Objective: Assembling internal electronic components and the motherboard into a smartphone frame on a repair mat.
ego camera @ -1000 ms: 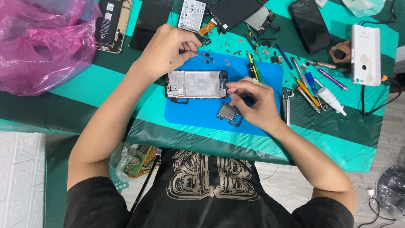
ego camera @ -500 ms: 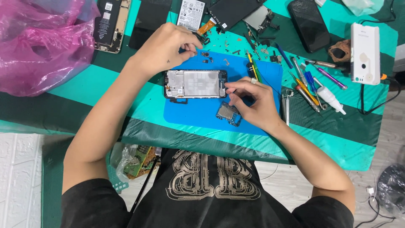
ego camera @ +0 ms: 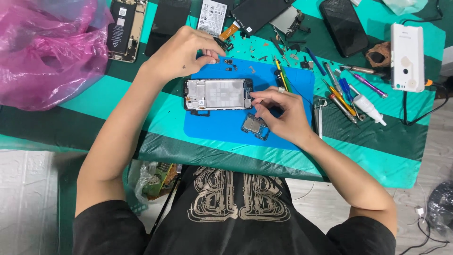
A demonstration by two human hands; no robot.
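Observation:
An opened phone frame (ego camera: 218, 94) with its inner plate showing lies on a blue work mat (ego camera: 222, 127). My right hand (ego camera: 283, 113) pinches the frame's right end with thumb and fingers. A small circuit board (ego camera: 255, 126) lies on the mat just under that hand. My left hand (ego camera: 186, 49) reaches over the mat's far edge, its thumb and forefinger pinched together by some tiny loose parts (ego camera: 230, 63). Whether it holds one is too small to tell.
A pink plastic bag (ego camera: 45, 52) fills the far left. Phones and parts (ego camera: 123, 28) lie along the back. Screwdrivers and tweezers (ego camera: 339, 92), a small white bottle (ego camera: 368, 106) and a white device (ego camera: 406, 56) sit to the right. The table's near edge is at my chest.
Almost nothing differs. My left hand's fingertips have shifted slightly by the loose parts, and my right hand stays at the frame's right end.

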